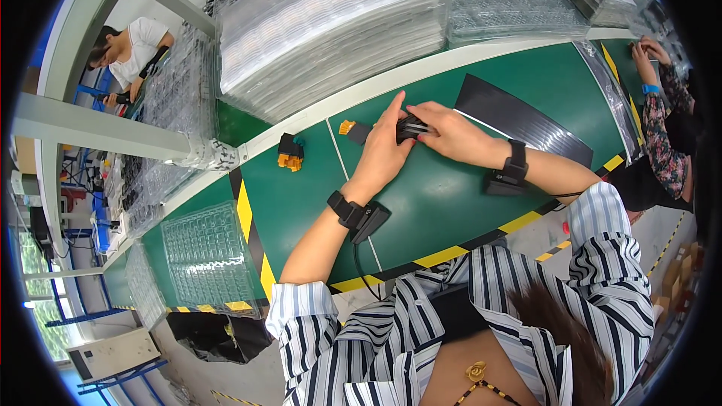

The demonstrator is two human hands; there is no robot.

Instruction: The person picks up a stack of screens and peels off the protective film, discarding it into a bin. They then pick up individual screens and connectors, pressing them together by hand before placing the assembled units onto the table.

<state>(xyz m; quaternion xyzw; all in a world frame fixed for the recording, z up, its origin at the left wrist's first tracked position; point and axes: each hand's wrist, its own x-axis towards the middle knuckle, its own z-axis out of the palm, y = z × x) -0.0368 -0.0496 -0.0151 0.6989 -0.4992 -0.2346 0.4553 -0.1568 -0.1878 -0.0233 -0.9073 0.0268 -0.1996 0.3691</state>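
Note:
Over the middle of the green worktop, both of my hands meet around a small stack of flat black pieces (411, 128). My left hand (384, 144) presses on the stack's left side, its fingers together and stretched away from me, its thumb at the near edge. From the right, my right hand (456, 134) grips the same stack with bent fingers. Part of the stack is hidden by the fingers. Just left of my left hand lies a dark grey piece with an orange end (348, 128). Farther left sits a bundle of black and orange pieces (290, 152).
A glossy black sheet (519, 116) lies right of my hands. Tall stacks of clear plastic trays (331, 37) stand along the far edge, and a clear tray (207, 252) lies at left. A white post (105, 128) rises at left. Co-workers sit at far left and right.

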